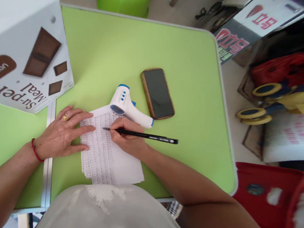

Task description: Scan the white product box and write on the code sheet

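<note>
A black pen (148, 135) is gripped in my right hand (128, 135), its tip pointing left just over the handwritten lines. Beneath it lies a small stack of paper sheets (103, 164), covered with rows of writing on the left and blank toward the lower right. My left hand (67, 132) rests with spread fingers, the fingertips on the left edge of the paper. It wears a ring and a red wrist cord. A white and blue infrared thermometer (132, 110) lies across the top of the sheets, beyond my right hand.
A phone (159, 93) in a brown case lies right of the thermometer on the green folding table (192, 89). A large white box (22, 68) stands at the left. Around the table are a green stool (126, 2), a red plastic chair (270, 192) and a white sack (295, 137).
</note>
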`<state>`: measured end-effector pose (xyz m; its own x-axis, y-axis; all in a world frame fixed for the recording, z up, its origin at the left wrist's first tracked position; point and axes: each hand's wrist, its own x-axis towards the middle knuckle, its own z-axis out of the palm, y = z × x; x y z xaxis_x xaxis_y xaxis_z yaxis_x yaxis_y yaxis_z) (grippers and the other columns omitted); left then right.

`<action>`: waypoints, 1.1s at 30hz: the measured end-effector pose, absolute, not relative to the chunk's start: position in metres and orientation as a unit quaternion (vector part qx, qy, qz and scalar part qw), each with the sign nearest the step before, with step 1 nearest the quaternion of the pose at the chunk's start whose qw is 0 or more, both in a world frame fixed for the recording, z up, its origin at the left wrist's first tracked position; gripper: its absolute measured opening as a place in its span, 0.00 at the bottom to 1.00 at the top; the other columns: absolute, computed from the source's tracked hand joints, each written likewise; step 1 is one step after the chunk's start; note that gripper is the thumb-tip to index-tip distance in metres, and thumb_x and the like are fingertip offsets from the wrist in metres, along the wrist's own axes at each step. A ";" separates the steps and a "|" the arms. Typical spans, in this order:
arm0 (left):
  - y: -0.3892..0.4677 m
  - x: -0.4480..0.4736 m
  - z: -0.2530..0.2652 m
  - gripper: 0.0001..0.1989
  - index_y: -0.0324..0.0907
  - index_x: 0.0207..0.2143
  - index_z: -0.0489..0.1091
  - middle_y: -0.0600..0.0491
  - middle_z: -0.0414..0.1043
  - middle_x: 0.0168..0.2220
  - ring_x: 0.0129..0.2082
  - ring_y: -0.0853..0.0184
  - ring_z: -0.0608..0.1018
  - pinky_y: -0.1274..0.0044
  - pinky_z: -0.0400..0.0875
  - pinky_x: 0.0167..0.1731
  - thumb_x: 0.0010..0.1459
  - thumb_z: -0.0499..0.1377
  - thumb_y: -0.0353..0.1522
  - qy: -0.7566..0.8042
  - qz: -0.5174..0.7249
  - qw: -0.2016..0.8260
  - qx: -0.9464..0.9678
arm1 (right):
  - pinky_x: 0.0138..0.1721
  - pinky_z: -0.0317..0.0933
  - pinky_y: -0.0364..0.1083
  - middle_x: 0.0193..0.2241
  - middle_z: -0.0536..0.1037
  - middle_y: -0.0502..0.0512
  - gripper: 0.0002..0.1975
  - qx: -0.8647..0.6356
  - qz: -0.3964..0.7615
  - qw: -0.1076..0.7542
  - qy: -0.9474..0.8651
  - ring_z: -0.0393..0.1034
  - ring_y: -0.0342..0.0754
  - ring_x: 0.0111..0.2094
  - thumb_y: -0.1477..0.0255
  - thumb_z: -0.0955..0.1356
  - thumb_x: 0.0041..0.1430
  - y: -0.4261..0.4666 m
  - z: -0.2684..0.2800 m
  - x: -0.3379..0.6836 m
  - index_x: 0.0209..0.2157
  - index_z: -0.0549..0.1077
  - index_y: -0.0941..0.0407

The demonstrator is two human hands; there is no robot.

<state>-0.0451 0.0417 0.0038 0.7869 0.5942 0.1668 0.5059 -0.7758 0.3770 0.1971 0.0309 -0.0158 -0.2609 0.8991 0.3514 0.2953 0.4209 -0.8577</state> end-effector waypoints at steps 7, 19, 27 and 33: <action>0.042 -0.045 0.004 0.21 0.44 0.53 0.67 0.42 0.61 0.59 0.59 0.51 0.63 0.52 0.52 0.61 0.64 0.55 0.47 0.289 0.141 0.147 0.936 | 0.23 0.56 0.43 0.19 0.65 0.43 0.09 -0.417 0.336 0.437 -0.723 0.60 0.39 0.21 0.82 0.65 0.49 0.029 -0.016 0.196 0.24 0.66 0.53; 0.042 -0.046 0.003 0.22 0.43 0.52 0.67 0.42 0.61 0.59 0.59 0.51 0.64 0.52 0.53 0.60 0.64 0.54 0.47 0.287 0.141 0.139 0.937 | 0.22 0.54 0.41 0.18 0.65 0.43 0.09 -0.415 0.320 0.445 -0.726 0.58 0.38 0.19 0.82 0.64 0.49 0.030 -0.015 0.195 0.24 0.65 0.53; 0.042 -0.046 0.003 0.21 0.43 0.53 0.66 0.43 0.61 0.60 0.59 0.52 0.64 0.53 0.53 0.61 0.64 0.54 0.47 0.286 0.139 0.136 0.938 | 0.22 0.56 0.41 0.19 0.66 0.44 0.08 -0.416 0.327 0.439 -0.726 0.60 0.39 0.20 0.81 0.64 0.48 0.031 -0.014 0.197 0.24 0.65 0.53; 0.042 -0.046 0.003 0.22 0.43 0.53 0.67 0.42 0.61 0.60 0.59 0.51 0.64 0.52 0.53 0.61 0.64 0.55 0.47 0.286 0.139 0.140 0.938 | 0.22 0.55 0.41 0.18 0.65 0.43 0.09 -0.425 0.319 0.441 -0.723 0.59 0.38 0.20 0.82 0.64 0.49 0.031 -0.013 0.196 0.23 0.65 0.54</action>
